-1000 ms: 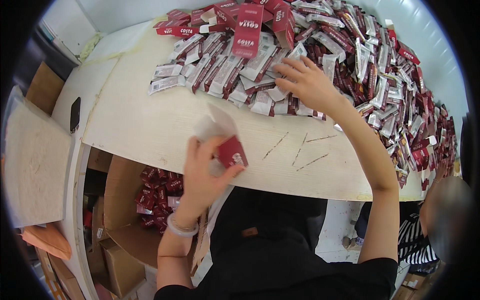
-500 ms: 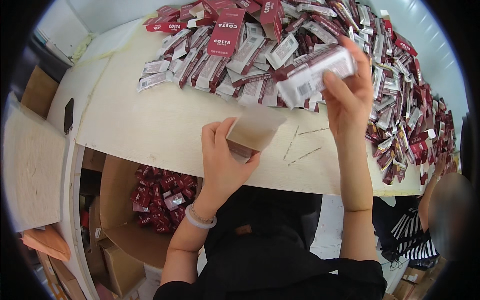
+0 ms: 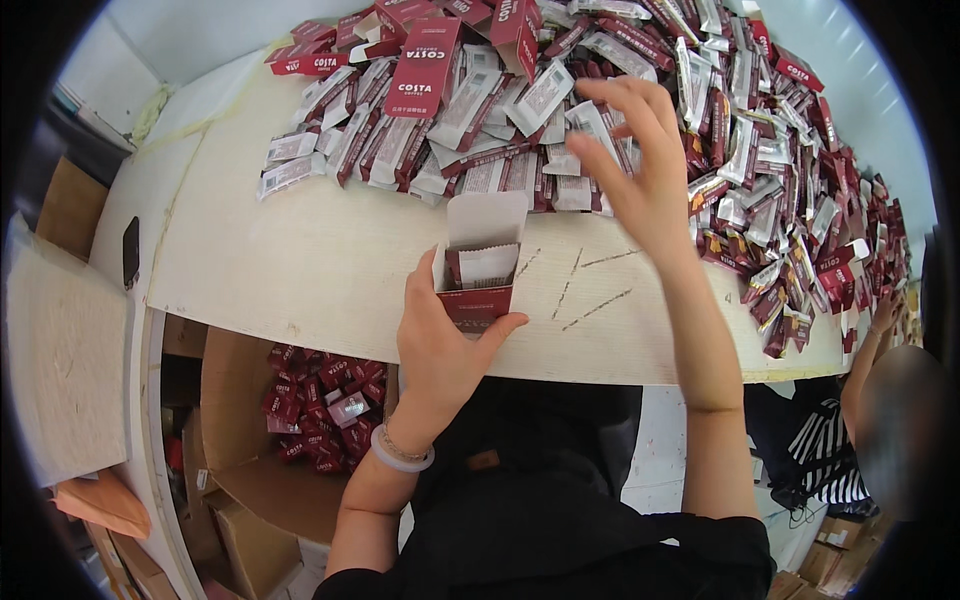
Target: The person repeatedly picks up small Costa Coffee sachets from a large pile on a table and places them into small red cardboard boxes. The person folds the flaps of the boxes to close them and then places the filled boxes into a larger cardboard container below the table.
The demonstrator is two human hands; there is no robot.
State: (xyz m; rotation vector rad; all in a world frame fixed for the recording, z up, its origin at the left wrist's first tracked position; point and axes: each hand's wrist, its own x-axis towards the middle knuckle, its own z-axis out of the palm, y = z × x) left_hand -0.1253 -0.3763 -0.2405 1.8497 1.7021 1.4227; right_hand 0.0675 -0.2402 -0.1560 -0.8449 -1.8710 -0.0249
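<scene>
Near the table's front edge, my left hand [image 3: 440, 335] is wrapped round a small dark red carton [image 3: 478, 306]. The carton stands upright with its white top flap [image 3: 486, 218] raised. Inside it, silver and red stick sachets [image 3: 487, 266] poke up above the front wall. My right hand [image 3: 640, 160] is raised over the edge of the sachet heap [image 3: 500, 130], fingers apart and holding nothing. Right below its fingers lie several loose silver and red sachets [image 3: 592, 130].
Folded red cartons [image 3: 424, 68] lie on the heap's left part, which runs on along the table to the right. Below the table's front, a large cardboard box [image 3: 232, 400] holds several filled red cartons [image 3: 322, 405]. A black phone [image 3: 131, 252] lies at far left. Another person's arm [image 3: 868, 340] is at far right.
The bundle of sachets has gone from my right hand into the carton. That hand has opened and moved left over the heap. My left hand has turned the carton upright.
</scene>
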